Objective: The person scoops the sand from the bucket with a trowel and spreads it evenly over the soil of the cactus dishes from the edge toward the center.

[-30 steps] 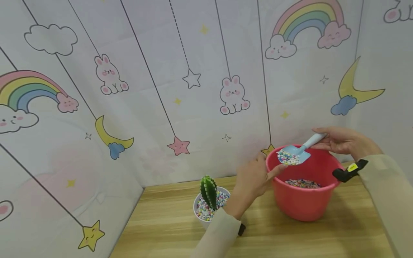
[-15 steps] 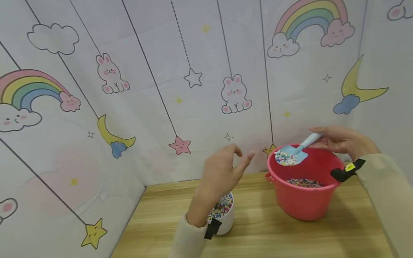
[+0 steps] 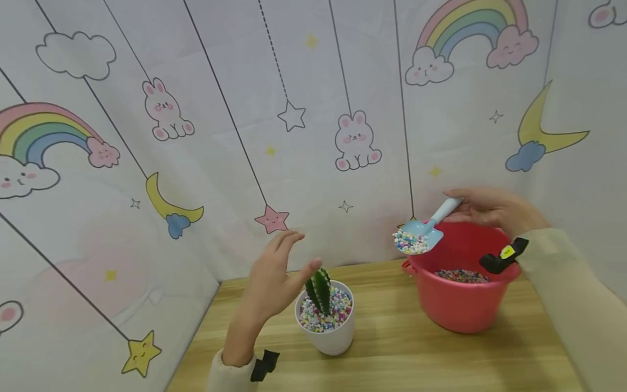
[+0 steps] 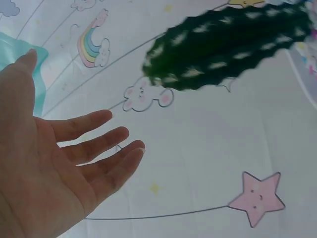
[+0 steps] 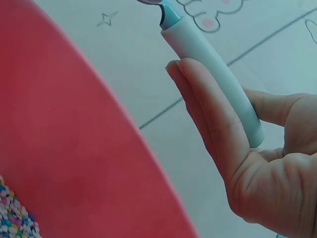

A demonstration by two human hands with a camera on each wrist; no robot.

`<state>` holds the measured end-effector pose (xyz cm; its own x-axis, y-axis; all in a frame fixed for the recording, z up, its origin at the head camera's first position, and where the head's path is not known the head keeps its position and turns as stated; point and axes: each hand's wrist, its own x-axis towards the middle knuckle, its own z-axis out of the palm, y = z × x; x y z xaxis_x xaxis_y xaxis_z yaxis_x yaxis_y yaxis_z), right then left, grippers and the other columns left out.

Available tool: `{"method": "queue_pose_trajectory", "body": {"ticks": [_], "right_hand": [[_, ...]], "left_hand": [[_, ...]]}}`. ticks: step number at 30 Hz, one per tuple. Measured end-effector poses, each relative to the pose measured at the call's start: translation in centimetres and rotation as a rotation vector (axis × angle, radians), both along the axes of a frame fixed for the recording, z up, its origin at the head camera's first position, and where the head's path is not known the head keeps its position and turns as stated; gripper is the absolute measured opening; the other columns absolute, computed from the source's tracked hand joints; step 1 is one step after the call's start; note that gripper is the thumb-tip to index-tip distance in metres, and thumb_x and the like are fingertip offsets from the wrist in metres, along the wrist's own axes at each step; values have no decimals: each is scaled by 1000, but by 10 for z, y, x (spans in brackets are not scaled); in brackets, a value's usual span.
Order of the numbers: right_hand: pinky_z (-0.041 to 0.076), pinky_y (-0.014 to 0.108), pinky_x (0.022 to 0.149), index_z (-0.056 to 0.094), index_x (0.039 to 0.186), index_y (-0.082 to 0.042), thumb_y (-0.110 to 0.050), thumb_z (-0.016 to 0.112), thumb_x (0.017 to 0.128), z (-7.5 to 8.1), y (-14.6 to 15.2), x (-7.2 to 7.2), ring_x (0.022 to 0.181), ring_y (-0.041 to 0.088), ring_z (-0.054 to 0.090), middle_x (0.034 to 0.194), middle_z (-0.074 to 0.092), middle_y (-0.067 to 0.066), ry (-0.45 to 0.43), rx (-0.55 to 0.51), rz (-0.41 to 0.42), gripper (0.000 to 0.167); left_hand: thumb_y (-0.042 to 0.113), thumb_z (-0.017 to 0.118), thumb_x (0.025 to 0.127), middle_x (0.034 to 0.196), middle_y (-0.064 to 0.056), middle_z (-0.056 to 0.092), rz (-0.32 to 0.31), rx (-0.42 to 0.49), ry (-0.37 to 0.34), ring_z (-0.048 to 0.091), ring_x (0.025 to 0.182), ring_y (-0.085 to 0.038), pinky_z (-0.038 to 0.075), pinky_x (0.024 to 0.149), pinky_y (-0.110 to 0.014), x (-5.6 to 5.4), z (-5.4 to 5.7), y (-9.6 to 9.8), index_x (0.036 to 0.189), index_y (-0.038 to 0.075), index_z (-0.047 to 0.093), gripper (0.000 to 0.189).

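Observation:
My right hand (image 3: 495, 209) grips the pale handle (image 5: 213, 74) of a small light-blue toy shovel (image 3: 431, 227). Its blade carries a heap of colourful pebbles (image 3: 410, 242) over the left rim of a red bucket (image 3: 462, 305). Fingers extended and thumb apart, my left hand (image 3: 271, 277) is beside a green cactus (image 3: 319, 291) and holds nothing. That cactus stands in a white pot (image 3: 333, 340) filled with similar pebbles. In the left wrist view the spread fingers (image 4: 94, 144) are below and left of the cactus (image 4: 223, 47).
More pebbles (image 3: 460, 276) lie at the bottom of the bucket. A wooden table (image 3: 392, 359) carries the pot and the bucket. Behind it hangs a white backdrop (image 3: 313, 185) printed with rabbits, stars and rainbows.
My left hand has left the bucket's rim and moved left, past the pot to its left side. The right hand has carried the loaded shovel leftward to the bucket's left rim.

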<state>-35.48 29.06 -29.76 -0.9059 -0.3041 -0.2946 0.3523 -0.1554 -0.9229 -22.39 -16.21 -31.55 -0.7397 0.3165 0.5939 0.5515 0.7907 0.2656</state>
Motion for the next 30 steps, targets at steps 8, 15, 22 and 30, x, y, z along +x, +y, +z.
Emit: {"method": "queue_pose_trajectory", "body": {"ticks": [8, 15, 22, 30], "right_hand": [[61, 42, 97, 46, 124, -3, -24, 56, 110, 0, -41, -3, 95, 30, 79, 103, 73, 14, 29, 6, 35, 28], [61, 40, 97, 46, 123, 0, -24, 52, 112, -5, -68, 0, 93, 33, 80, 101, 77, 17, -32, -7, 98, 27], [62, 41, 94, 45, 123, 3, -20, 51, 112, -12, -96, -1, 91, 33, 79, 102, 71, 20, -40, -8, 106, 27], [64, 42, 90, 48, 119, 3, -18, 51, 111, -16, -115, -2, 88, 32, 79, 97, 73, 19, -21, 26, 101, 22]], "left_hand": [[64, 71, 92, 164, -16, 45, 57, -95, -248, 54, 144, -42, 50, 113, -60, -9, -45, -35, 159, 7, 43, 92], [70, 72, 88, 170, -19, 36, 45, -141, -392, 42, 153, -43, 42, 121, -60, -18, -83, -45, 162, 3, 37, 106], [75, 71, 85, 171, -21, 32, 12, -171, -424, 44, 152, -44, 43, 121, -59, -24, -106, -46, 162, 1, 36, 112], [76, 74, 81, 171, -21, 33, -42, -162, -431, 48, 149, -44, 46, 117, -61, -26, -118, -45, 166, 9, 30, 117]]}}
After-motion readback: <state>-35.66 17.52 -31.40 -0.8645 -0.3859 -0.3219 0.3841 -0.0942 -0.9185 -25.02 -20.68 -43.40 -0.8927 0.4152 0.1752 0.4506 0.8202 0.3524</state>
